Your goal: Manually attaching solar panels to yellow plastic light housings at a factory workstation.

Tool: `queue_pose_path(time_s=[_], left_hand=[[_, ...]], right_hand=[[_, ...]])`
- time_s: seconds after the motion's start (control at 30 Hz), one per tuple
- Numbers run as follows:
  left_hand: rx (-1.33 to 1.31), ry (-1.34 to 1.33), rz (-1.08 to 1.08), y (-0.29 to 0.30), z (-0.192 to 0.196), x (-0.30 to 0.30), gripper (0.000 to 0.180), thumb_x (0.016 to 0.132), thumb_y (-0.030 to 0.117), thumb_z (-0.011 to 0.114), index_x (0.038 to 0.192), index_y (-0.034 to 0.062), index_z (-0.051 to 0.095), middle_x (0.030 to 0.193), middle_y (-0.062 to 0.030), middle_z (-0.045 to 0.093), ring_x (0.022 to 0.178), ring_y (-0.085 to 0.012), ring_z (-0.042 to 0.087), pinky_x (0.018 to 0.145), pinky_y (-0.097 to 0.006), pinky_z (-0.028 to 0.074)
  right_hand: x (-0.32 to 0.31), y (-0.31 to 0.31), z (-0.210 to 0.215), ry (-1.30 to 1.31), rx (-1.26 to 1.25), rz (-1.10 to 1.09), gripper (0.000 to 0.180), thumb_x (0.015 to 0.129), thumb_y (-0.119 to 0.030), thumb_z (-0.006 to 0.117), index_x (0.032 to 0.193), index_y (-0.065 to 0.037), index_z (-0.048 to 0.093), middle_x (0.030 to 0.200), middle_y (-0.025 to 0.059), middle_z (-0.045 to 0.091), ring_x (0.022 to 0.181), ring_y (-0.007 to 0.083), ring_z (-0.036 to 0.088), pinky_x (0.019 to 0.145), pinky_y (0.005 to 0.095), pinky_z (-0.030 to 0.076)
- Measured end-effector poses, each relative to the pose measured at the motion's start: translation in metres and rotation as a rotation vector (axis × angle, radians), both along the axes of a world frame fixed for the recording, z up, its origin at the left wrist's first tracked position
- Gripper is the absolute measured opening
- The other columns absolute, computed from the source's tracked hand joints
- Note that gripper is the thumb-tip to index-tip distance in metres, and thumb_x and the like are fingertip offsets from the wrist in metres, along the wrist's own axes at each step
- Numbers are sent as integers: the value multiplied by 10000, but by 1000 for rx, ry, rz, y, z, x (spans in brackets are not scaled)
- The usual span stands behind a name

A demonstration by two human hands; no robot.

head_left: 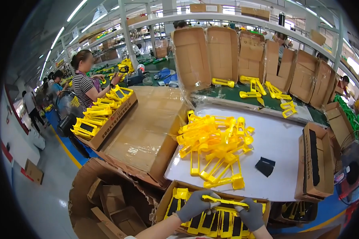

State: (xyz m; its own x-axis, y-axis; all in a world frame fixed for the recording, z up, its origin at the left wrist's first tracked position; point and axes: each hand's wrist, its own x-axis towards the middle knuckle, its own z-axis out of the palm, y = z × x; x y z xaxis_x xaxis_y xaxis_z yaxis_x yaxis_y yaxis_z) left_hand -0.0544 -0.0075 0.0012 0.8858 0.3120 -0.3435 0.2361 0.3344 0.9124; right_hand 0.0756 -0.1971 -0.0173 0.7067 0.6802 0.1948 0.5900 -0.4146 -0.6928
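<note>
My left hand (pixel 196 206), in a grey glove, grips one end of a long yellow plastic frame (pixel 223 200). At the frame's other end, the gloved fingers of my right hand (pixel 252 215) are closed on it. The frame lies sideways between both hands, seen nearly edge-on. Just below is an open cardboard box (pixel 161 211) holding several yellow frames with black inserts (pixel 207 223), lined up in a row. Beyond my hands, a loose heap of yellow frames (pixel 215 139) lies on a white board (pixel 279 187). Right of the heap are flat black pieces (pixel 265 166).
At left, a yellow-filled box (pixel 117 115) rests on a large carton (pixel 147 123); a torn carton (pixel 81 191) stands below. On the right are a narrow box (pixel 303 167) with black strips and a fan (pixel 355 171). Upright cardboard trays (pixel 223 51) line the back. A person (pixel 87 83) works at left.
</note>
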Motion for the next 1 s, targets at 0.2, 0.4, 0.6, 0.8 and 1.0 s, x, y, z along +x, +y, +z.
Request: queue_pose_path(time_s=[0.2,0.4,0.6,0.8,1.0], left_hand=[[311,35,-96,96,43,-34,199,802,47,650,997,67,614,793,-43,629,595,-107,614,522,-202,476],[587,538,-365,155,55,-48,169,769,101,687,926,48,654,722,-24,646,558,-63,592,451,-173,417],[1416,405,-636,126,-7,-45,432,625,226,814,967,47,621,837,-176,656,869,-355,637,755,-422,499],[1622,312,-430,110,15,-27,401,628,309,799,922,92,635,794,-117,640,772,-311,652,670,-402,511],[1385,-21,-219,85,-5,68,209,752,184,708,942,103,679,863,-105,668,769,-298,645,681,-384,509]], right_hand=[[-7,9,1,553,-26,189,562,686,-180,783,1182,-97,531,901,58,681,640,150,619,604,272,491],[4,1,-8,694,164,-19,357,826,-100,647,1161,-20,552,832,45,646,624,48,545,564,188,442],[3,-6,-13,683,104,-21,367,812,-111,664,1159,-39,569,811,36,657,649,44,562,595,181,443],[66,-18,-17,330,-21,-159,305,820,-182,678,1099,-73,624,811,26,643,681,61,559,622,210,458],[166,-11,-49,-13,-80,-240,238,814,-187,677,1040,-114,659,947,62,669,764,189,633,714,295,496]])
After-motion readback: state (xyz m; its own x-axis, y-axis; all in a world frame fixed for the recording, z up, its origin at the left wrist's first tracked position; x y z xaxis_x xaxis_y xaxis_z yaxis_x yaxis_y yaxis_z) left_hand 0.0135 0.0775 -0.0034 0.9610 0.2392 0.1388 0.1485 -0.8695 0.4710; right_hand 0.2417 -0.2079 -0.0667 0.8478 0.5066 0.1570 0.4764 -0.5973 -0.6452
